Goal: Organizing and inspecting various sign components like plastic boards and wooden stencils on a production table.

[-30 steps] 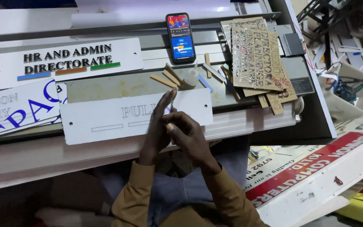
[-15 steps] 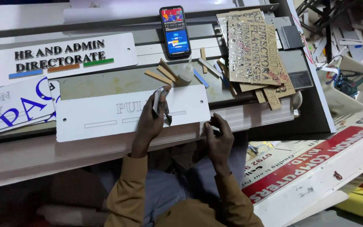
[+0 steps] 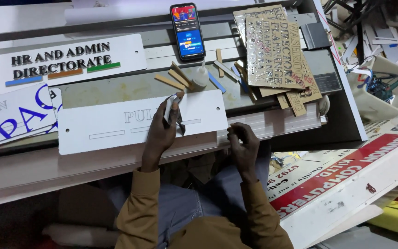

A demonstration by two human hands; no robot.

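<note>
Since half a second ago the two hands stay apart where a second ago they were joined over the plate; the left hand [image 3: 162, 131] stays on the white sign plate [image 3: 141, 122] while the right hand [image 3: 243, 146] keeps off it, at the near edge of the workbench [image 3: 47, 170].

Now the left hand rests on the plate near its middle, fingers pointing away from the person and clasped on a thin peeled strip [image 3: 170, 109] of pale film that stands up from the plate's face beside the engraved letters. The right hand is curled, fingertips pinched together close to the plate's right end; whether anything small sits between them cannot be told.

The plate lies flat and lengthwise across the bench, with outlined letters and two slim outlined bars on it. Just beyond it lie loose wooden strips [image 3: 173, 79] and a small glue bottle [image 3: 200, 76], a phone [image 3: 187, 31] with a lit screen farther back. To the right is a stack of cut-out letter sheets [image 3: 275, 50]. At the left are a finished white sign with raised dark letters [image 3: 61, 62] and a white panel with blue letters [image 3: 10, 117]. A red and white sign board [image 3: 346, 184] lies on the floor at the right.
</note>
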